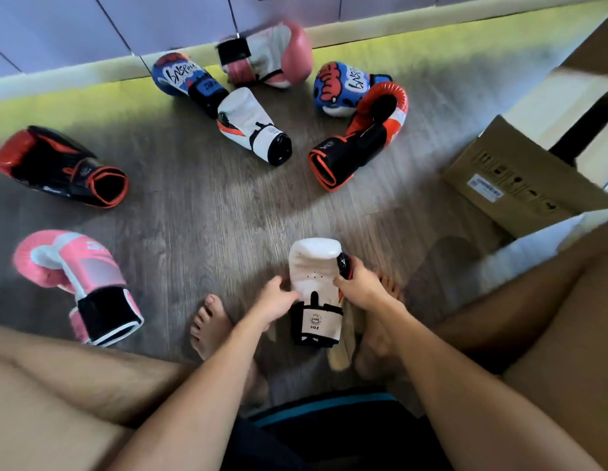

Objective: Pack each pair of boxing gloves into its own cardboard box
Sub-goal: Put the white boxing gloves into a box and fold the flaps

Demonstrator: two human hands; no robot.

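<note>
A white glove with a black cuff lies between my feet, palm side up. My left hand grips its left edge and my right hand grips its right edge by the thumb. Its white partner lies farther out on the floor. Two blue printed gloves, two pink gloves and two black-and-red gloves are scattered around. An open cardboard box stands at the right.
I sit on a grey wood-look floor with my bare legs and feet around the held glove. A pale skirting edge and wall panels run along the far side. Another box flap lies by my right knee.
</note>
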